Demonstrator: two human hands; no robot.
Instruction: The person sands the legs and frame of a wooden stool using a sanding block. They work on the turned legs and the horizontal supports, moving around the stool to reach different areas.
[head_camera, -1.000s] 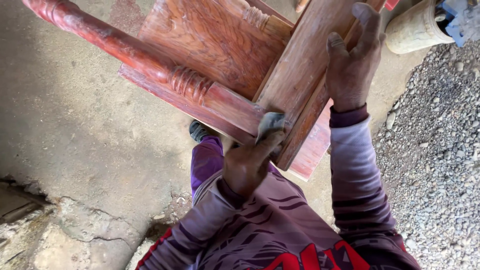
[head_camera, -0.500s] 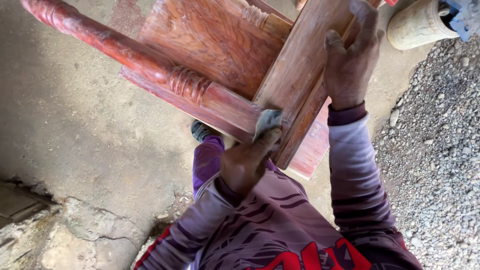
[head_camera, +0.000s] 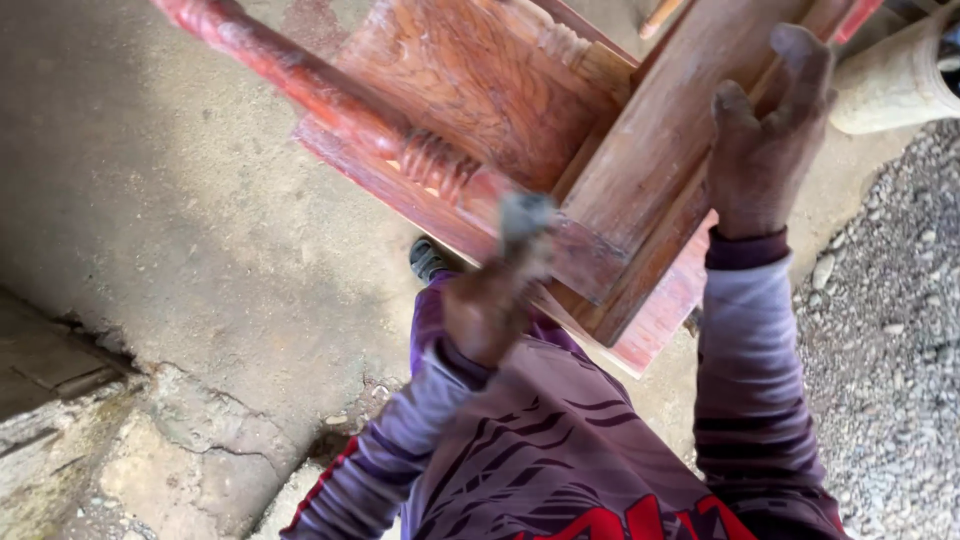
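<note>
A reddish-brown wooden chair (head_camera: 470, 80) lies tilted before me, with a turned red leg (head_camera: 330, 95) running to the upper left. My left hand (head_camera: 495, 295) is blurred and presses a small grey piece of sandpaper (head_camera: 525, 215) against the square end of that leg, near the joint. My right hand (head_camera: 765, 145) grips the edge of a wide brown rail (head_camera: 660, 140) at the upper right. Both arms wear purple striped sleeves.
Bare concrete floor (head_camera: 200, 220) spreads on the left, with a cracked, broken slab edge (head_camera: 130, 420) at the lower left. Grey gravel (head_camera: 890, 300) covers the right side. A pale cylindrical container (head_camera: 890, 85) lies at the upper right. A dark shoe (head_camera: 428, 260) shows under the chair.
The view has shifted, so the chair sits further right. My left hand with the sandpaper has slid up and left along the leg's end. My right hand keeps its hold.
</note>
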